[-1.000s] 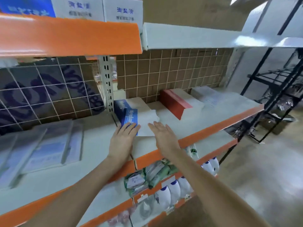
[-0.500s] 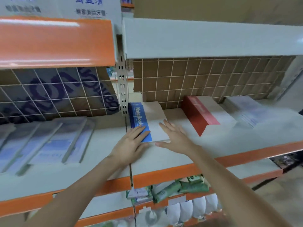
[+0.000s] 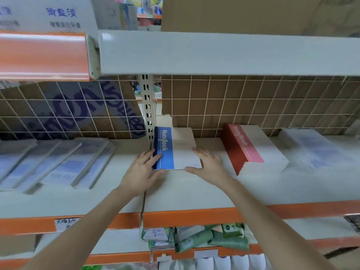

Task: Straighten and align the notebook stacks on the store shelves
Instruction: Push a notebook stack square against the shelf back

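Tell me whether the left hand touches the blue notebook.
Touching: the head view shows the left hand's fingers lying on the blue notebook's spine.

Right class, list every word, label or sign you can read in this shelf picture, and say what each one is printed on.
"NoteBook": blue notebook stack, between both hands.
"NoteBook": red notebook stack, script lettering, blurred.
"御盐清": white box on the top shelf; the smaller line under it is too blurred.
Large dark blue lettering on the cardboard behind the wire grid: cut off, unreadable.
Handwritten shelf tag: illegible.
Green packets below: print too small.
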Motion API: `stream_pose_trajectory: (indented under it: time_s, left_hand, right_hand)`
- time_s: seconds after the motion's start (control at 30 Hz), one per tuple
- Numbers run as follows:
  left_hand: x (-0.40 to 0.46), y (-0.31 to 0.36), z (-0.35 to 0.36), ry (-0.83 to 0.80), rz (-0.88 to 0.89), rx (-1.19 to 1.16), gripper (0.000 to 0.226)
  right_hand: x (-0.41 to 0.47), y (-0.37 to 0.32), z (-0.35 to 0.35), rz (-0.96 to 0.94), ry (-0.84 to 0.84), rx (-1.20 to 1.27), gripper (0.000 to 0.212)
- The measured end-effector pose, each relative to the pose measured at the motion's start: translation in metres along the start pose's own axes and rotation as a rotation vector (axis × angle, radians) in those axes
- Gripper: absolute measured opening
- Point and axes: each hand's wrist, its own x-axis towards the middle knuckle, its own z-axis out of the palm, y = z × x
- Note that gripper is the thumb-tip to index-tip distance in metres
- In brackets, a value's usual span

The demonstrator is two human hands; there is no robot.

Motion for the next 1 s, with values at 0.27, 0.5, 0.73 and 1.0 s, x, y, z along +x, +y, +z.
stream_pose_trajectory:
  time_s: [0.27, 0.5, 0.73, 1.0]
  left_hand:
    - [0.003, 0.0, -0.001, 0.049, -0.071, -0.151, 0.058]
    - [0.004, -0.002, 0.005, 0.05, -0.117, -0.242, 0.059]
    - [-0.015, -0.006, 0.001, 0.038, -0.111, 0.039, 0.098]
    - [-0.113, -0.045, -0.035, 0.076, -0.442, 0.111, 0.114]
  right_hand:
    - [0.01, 0.003, 0.006, -0.016, 0.024, 0.046, 0.079]
    - [0.015, 0.006, 0.005, -0.027, 0.014, 0.031, 0.082]
    - [0.017, -0.011, -0.001, -0.062, -0.072, -0.167, 0.11]
    - [0.016, -0.121, 0.056, -0.423, -0.109, -0.187, 0.096]
